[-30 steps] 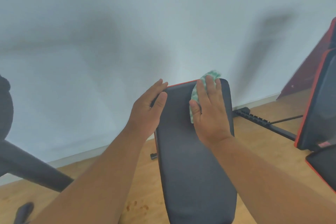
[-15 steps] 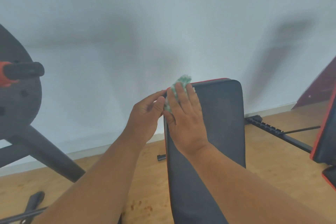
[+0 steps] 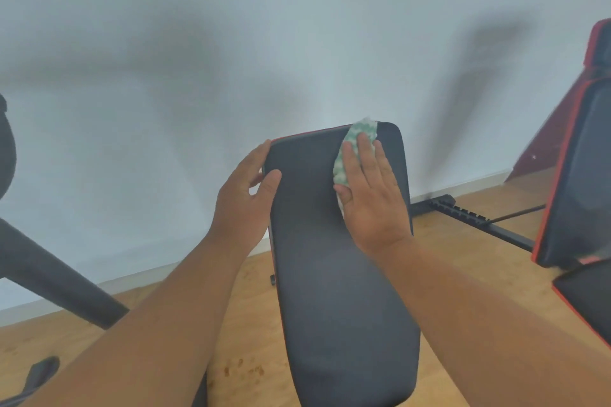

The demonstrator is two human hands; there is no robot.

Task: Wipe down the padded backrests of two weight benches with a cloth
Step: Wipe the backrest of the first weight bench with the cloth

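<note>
My right hand [image 3: 372, 198] lies flat, fingers spread, pressing a green-and-white patterned cloth [image 3: 355, 149] against the black padded backrest [image 3: 330, 258] of the weight bench in front of me. The cloth sits near the pad's top edge, toward one o'clock on the pad, and pokes out past my fingertips and beside my thumb. My left hand [image 3: 244, 198] grips the pad's left edge at about ten o'clock, thumb on the face, fingers curled around the side, holding nothing else. A thin red trim runs along the top and left edge of the backrest, which tilts up toward a pale wall [image 3: 231, 43].

At three o'clock a second backrest [image 3: 578, 182], black with red piping, stands well apart, and a notched black frame rail [image 3: 469, 215] lies on the wooden floor [image 3: 139, 307] between the two benches. A dark leg of other equipment [image 3: 56, 277] slants in at nine o'clock.
</note>
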